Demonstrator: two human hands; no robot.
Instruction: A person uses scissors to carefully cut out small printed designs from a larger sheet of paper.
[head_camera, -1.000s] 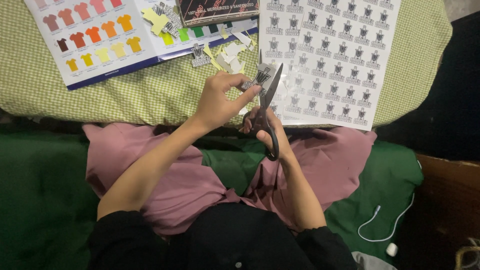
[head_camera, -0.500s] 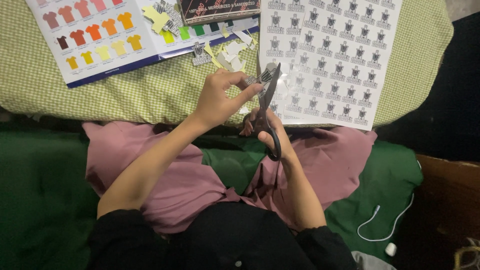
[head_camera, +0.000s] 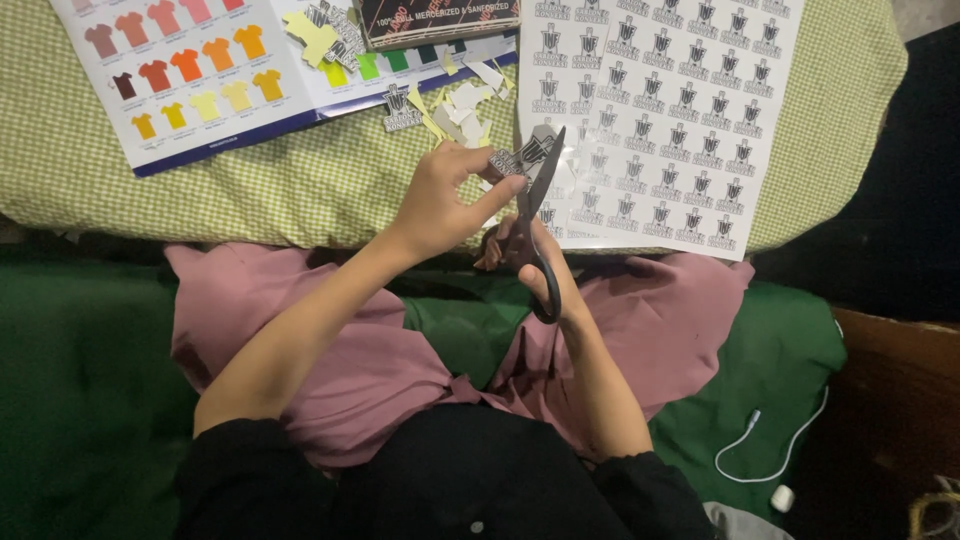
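left hand (head_camera: 440, 205) pinching sticker (head_camera: 507, 163), right hand (head_camera: 535, 262) gripping scissors (head_camera: 538, 215)

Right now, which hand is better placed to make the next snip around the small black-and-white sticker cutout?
The right hand: it grips the black-handled scissors, whose blades point up at the small black-and-white sticker cutout. The left hand pinches that cutout and seems better suited to turning it.
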